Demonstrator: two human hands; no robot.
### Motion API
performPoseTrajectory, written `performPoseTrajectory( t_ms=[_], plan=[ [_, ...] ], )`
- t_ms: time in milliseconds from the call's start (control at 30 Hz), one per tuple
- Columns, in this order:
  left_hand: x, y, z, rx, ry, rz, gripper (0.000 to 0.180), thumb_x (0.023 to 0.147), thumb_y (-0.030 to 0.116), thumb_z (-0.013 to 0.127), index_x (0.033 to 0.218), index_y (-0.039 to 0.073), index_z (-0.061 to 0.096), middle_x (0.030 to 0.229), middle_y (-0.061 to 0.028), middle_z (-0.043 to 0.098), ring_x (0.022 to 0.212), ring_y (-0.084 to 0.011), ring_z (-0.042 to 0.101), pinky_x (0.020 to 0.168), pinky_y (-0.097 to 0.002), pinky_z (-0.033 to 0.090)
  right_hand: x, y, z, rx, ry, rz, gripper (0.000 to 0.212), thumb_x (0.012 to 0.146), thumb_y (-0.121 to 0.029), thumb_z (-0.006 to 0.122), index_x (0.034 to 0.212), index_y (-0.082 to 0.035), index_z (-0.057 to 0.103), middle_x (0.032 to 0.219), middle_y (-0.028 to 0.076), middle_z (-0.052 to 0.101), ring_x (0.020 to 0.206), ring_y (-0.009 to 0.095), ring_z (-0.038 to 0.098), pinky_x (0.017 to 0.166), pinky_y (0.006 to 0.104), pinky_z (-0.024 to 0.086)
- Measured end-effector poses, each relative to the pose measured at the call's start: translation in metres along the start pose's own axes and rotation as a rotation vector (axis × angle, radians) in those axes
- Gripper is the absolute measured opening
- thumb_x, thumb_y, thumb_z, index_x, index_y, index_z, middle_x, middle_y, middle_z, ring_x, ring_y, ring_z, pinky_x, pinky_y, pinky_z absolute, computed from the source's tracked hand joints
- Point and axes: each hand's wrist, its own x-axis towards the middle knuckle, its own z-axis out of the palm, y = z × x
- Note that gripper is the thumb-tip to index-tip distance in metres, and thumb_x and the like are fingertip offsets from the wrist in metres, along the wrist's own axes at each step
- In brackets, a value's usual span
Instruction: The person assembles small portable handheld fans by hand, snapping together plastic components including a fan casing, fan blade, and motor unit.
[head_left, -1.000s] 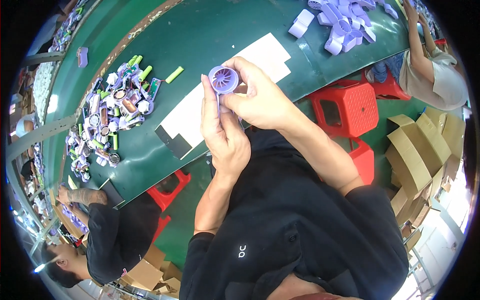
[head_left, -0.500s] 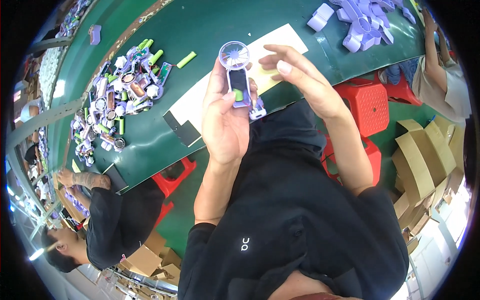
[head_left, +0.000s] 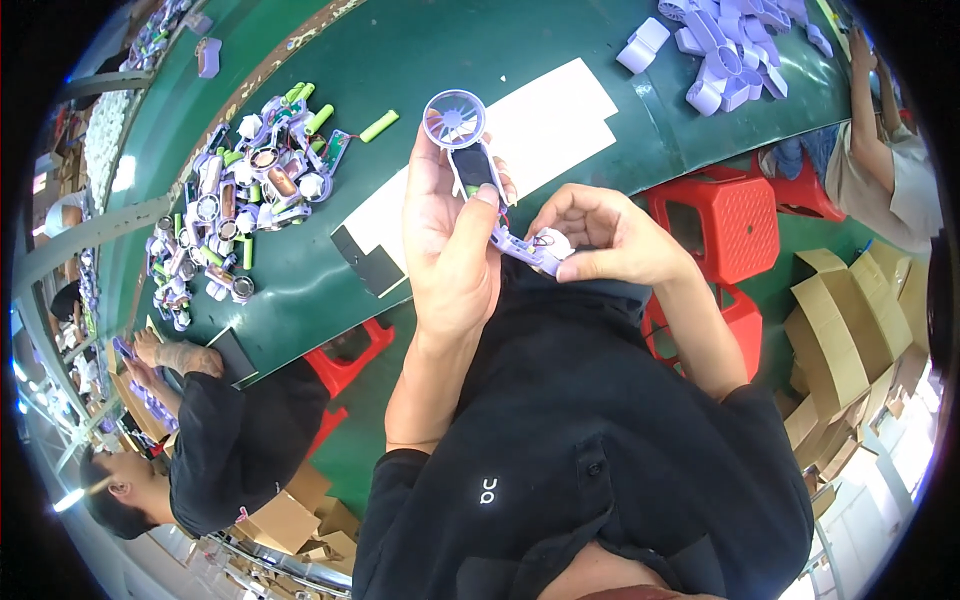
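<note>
Over the near edge of the green tabletop (head_left: 430, 60), the left hand (head_left: 445, 255) has its grip closed around a light-purple plastic housing (head_left: 473, 168) with a round, finned ring at its upper end; the thumb lies across the dark inside. Just below the housing, toward the person's body, the right hand (head_left: 620, 240) holds a curved light-purple piece with a white end (head_left: 545, 250) in a narrow grip of thumb and fingers. Whether the two parts are joined is hard to see.

A white flat sheet (head_left: 560, 120) extends beneath and beyond the hands. Past it, green surface runs on to the brown, worn far edge strip (head_left: 300, 40), between a heap of purple assemblies with green cylinders (head_left: 262, 160) on the left and a pile of purple plastic shells (head_left: 730, 60) at far right. Red plastic stools (head_left: 740, 215) stand beyond the near edge, close to the right forearm.
</note>
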Motion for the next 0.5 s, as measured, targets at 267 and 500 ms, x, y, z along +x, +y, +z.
performPoseTrajectory(
  t_ms=[267, 500],
  plan=[
    [0.001, -0.008, -0.004, 0.149, 0.059, 0.125, 0.069, 0.094, -0.012, 0.052, 0.159, -0.002, 0.030, 0.136, -0.0160, 0.057, 0.111, -0.0182, 0.061, 0.098, -0.0341, 0.052, -0.019, -0.022, 0.025, -0.060, 0.196, -0.208, 0.044, 0.090, 0.004, 0.072, 0.130, 0.002, 0.053, 0.121, 0.008, 0.057, 0.111, 0.017, 0.063, 0.088, 0.0318, 0.061],
    [-0.008, -0.003, -0.002, 0.146, -0.038, -0.001, 0.081, 0.087, -0.010, 0.042, 0.165, -0.007, 0.018, 0.163, -0.0170, 0.037, 0.152, -0.0258, 0.037, 0.123, -0.0362, 0.028, 0.003, -0.058, 0.041, -0.410, 0.373, -0.495, 0.045, 0.091, 0.002, 0.076, 0.132, 0.001, 0.057, 0.118, 0.007, 0.062, 0.102, 0.012, 0.065, 0.088, 0.0268, 0.055]
  ],
)
